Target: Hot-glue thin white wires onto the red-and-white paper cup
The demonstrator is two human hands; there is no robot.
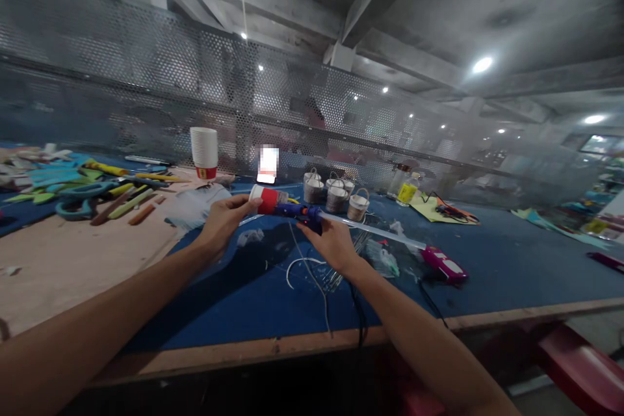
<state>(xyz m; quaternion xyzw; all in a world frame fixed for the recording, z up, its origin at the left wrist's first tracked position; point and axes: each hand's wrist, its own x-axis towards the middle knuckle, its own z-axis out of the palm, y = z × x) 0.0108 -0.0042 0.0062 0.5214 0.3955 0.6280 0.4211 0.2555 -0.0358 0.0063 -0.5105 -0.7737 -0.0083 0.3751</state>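
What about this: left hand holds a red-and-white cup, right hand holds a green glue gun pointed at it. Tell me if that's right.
Wrong colour: the head view shows the glue gun in the right hand is blue, not green. The left hand does hold the red-and-white cup, gun pointed at it.

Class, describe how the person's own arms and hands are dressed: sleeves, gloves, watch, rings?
Both forearms are bare as far as the picture shows; no sleeve is in view. The left hand and right hand wear no gloves. No watch or band shows at either wrist; rings cannot be ruled out in the blur.
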